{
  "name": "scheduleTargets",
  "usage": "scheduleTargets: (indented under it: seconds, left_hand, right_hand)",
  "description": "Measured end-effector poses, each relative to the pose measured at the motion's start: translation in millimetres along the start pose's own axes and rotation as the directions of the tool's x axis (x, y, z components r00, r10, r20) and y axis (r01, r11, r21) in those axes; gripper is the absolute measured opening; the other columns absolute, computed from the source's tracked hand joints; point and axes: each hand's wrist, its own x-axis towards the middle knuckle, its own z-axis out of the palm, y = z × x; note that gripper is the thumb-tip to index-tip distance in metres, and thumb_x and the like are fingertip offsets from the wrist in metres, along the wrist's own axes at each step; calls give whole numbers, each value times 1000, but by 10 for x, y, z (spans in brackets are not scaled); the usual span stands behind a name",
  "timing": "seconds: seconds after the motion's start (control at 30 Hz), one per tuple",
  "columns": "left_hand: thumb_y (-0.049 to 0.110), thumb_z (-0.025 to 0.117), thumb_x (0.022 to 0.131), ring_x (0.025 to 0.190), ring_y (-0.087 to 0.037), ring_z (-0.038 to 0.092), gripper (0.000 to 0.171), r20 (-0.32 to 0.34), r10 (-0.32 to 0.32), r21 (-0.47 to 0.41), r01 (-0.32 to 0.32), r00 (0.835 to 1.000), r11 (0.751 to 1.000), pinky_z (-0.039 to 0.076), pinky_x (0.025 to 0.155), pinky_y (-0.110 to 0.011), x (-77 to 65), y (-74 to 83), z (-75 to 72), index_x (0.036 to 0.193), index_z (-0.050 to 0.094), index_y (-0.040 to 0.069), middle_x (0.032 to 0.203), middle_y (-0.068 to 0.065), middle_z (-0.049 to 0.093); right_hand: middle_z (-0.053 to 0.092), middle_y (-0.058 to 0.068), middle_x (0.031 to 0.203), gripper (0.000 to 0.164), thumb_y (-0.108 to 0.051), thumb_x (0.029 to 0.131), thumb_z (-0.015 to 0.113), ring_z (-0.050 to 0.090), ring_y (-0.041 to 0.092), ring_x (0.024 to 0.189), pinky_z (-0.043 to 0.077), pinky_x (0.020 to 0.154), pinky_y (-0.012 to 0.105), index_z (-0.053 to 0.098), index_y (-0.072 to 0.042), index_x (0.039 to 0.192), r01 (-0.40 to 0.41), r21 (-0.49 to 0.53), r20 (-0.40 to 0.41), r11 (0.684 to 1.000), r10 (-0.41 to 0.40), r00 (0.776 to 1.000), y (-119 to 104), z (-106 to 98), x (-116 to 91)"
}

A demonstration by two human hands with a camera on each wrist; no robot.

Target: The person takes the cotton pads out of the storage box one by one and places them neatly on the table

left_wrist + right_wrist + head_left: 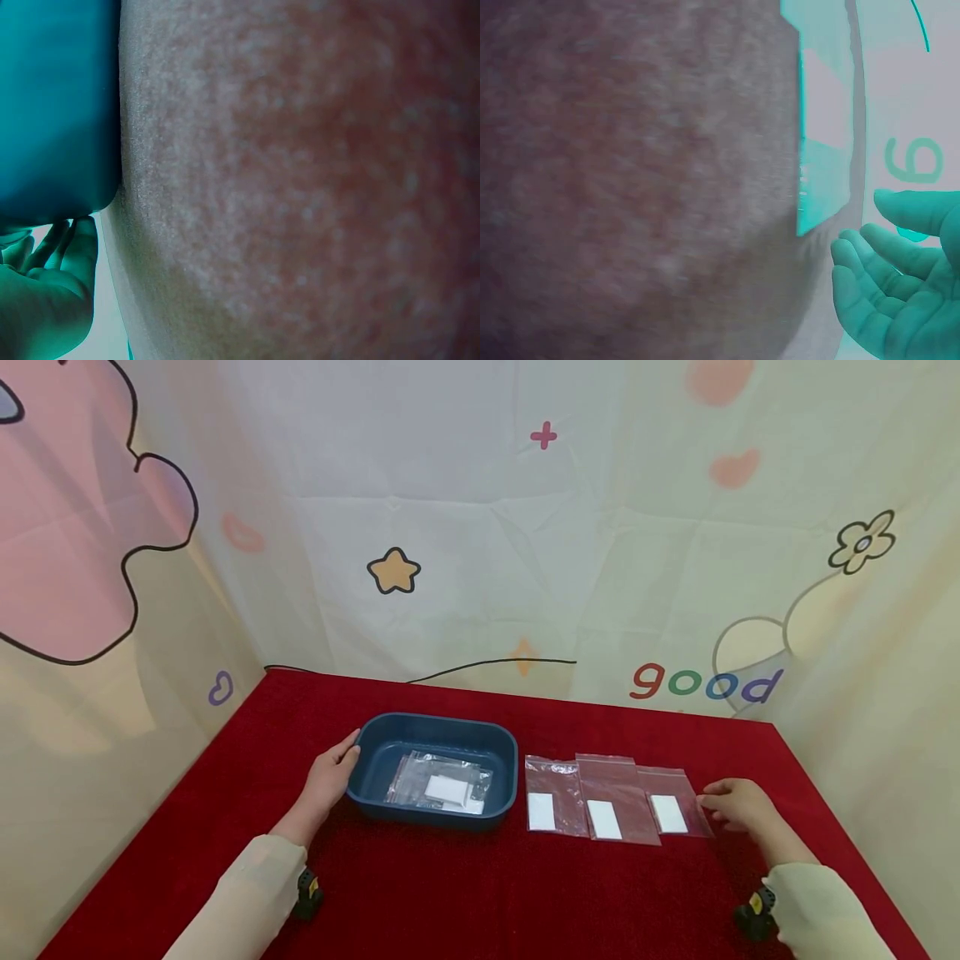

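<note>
A dark blue plastic basin (432,724) stands left of centre on the red cloth, with several clear zip bags (408,774) holding white pieces lying inside. At its left end my left hand (330,777) grips the rim and wall; in the left wrist view, fingers (79,251) meet the basin's end. To the right lie three zip bags in an overlapping row: a left bag (558,777), a middle bag (618,781) and a right bag (663,781), each with a white rectangle low inside. My right hand (738,806) hovers at the right bag's edge, fingers loosely curled, holding nothing.
Red cloth (495,893) covers the table. A pale printed curtain (465,610) closes in the back and both sides. Dark wrist cameras sit at both cuffs.
</note>
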Motion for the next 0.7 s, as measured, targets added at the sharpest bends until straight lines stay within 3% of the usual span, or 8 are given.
scheduleTargets:
  seconds: [0.27,0.5,0.7]
  left_hand:
    - [21,39,112,158,-41,23,52,1,3,2,-3,1000,1000,28,126,-58,-3,4,11,162,30,10,168,-21,26]
    - [20,38,112,158,-41,22,52,-3,6,-4,-6,1000,1000,28,126,-58,1,-8,4,162,30,9,169,-21,25]
    - [20,38,112,158,-41,23,52,-2,11,-5,-11,1000,1000,29,125,-58,11,-11,3,162,30,10,169,-21,26]
  right_hand:
    - [58,40,124,49,-17,101,61,67,33,94,64,85,45,49,18,133,49,-30,-52,998,-50,997,-167,-178,-31]
    - [57,39,130,51,-22,103,59,65,44,106,63,87,46,49,14,137,129,-83,-77,988,-135,988,-495,-328,-53]
    - [60,36,130,47,-25,106,54,64,40,108,62,91,45,52,10,137,205,-85,-99,975,-214,972,-817,-282,-31]
